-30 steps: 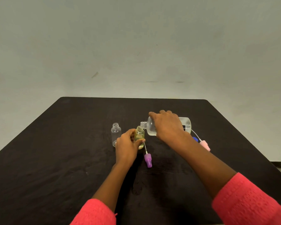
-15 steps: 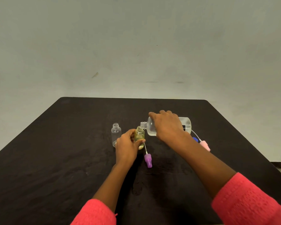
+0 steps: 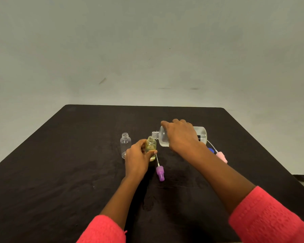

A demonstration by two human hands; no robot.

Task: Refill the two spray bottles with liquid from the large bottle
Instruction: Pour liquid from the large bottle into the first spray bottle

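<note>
- Black table (image 3: 60, 172) fills the lower view; plain pale wall (image 3: 147, 50) behind it.
- Right hand (image 3: 180, 135) wrapped over the large bottle (image 3: 201, 133) from above, fingers closed around its body. Bottle tipped nearly flat, neck pointing left, clear liquid pooled along its lower side.
- Open mouth of the large bottle sits right at the rim of a small yellowish bottle (image 3: 151, 146), just above and to the right of the opening. No stream can be made out at this size.
- Left hand (image 3: 139, 158) clamped on the small yellowish bottle: thumb across the front, fingers behind. Bottle upright, or nearly so, base at or near the table; contact hidden by the hand.
- Second small bottle (image 3: 125, 143), clear, uncapped, stands upright on the table just left of the left hand. Looks empty, though hard to be sure.
- Purple spray top (image 3: 160, 173) lies on its side on the table just in front of the held small bottle, its thin white tube pointing toward the bottle.
- Pink spray top (image 3: 221, 156) lies on the table behind the right forearm, tube running back toward the large bottle.
- Blue cap (image 3: 211, 150) partly hidden between the forearm and the pink spray top.
- Both sleeves (image 3: 270, 216) pink-red, pushed up past the wrists.
</note>
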